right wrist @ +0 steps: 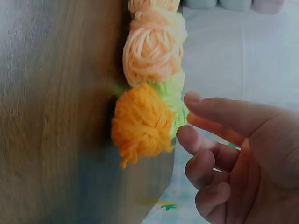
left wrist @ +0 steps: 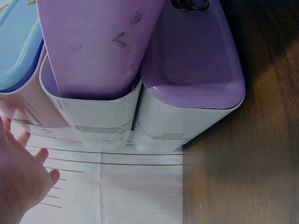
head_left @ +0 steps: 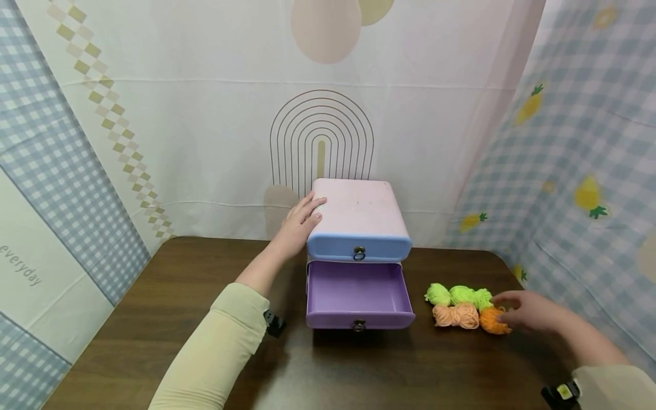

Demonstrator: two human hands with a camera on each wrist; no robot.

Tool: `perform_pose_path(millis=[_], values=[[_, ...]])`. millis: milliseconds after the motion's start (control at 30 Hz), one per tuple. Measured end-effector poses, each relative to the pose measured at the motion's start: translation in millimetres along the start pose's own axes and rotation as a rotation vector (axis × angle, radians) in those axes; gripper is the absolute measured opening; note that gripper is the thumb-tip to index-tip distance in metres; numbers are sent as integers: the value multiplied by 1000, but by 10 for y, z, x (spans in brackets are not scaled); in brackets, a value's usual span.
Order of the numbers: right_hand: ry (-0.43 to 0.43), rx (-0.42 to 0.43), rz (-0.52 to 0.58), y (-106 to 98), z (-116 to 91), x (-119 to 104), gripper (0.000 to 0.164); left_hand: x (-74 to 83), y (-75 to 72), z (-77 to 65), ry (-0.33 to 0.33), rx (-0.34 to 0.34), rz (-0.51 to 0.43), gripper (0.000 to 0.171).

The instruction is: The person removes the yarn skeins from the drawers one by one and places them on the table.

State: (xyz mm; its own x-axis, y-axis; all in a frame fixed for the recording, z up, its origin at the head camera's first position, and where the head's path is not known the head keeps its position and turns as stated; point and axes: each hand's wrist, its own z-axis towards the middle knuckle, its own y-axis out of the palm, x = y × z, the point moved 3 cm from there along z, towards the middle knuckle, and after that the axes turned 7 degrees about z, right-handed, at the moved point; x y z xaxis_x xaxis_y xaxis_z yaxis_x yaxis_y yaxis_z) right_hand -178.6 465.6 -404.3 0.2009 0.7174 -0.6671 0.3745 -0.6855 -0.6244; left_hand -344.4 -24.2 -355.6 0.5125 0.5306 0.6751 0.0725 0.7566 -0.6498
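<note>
A small stacked drawer unit (head_left: 359, 208) has a pink top, a closed blue drawer (head_left: 333, 248) and a pulled-out purple drawer (head_left: 359, 290) with nothing in it. Below that, in the left wrist view, is a closed purple drawer (left wrist: 201, 51). My left hand (head_left: 299, 223) rests on the left edge of the pink top. To the right, my right hand (head_left: 535, 311) is beside an orange yarn ball (head_left: 493, 320), fingers loosely bent. In the right wrist view, a gap shows between the fingertips and the orange yarn (right wrist: 142, 122).
Peach yarn (head_left: 456, 316) and light green yarn (head_left: 462, 295) lie bunched against the orange ball, right of the drawers. The brown wooden table (head_left: 205, 273) meets a printed cloth backdrop (head_left: 220, 142) behind. A checked cloth (head_left: 579, 148) hangs close on the right.
</note>
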Motion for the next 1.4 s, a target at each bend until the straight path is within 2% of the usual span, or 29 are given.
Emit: perform_pose_path(millis=[300, 500, 767, 967, 1400], values=[[-177, -67, 98, 279, -83, -268, 49, 2, 1, -3, 5, 1, -5, 49], [-270, -76, 86, 510, -162, -524, 43, -9, -4, -6, 4, 1, -5, 50], [-332, -131, 137, 833, -238, -736, 39, -19, 2, 4, 4, 4, -3, 50], [-366, -139, 135, 1028, -263, -826, 35, -19, 3, -4, -3, 4, -7, 49], [-442, -130, 129, 1497, -159, -1078, 41, -14, -8, -15, 2, 2, -14, 49]])
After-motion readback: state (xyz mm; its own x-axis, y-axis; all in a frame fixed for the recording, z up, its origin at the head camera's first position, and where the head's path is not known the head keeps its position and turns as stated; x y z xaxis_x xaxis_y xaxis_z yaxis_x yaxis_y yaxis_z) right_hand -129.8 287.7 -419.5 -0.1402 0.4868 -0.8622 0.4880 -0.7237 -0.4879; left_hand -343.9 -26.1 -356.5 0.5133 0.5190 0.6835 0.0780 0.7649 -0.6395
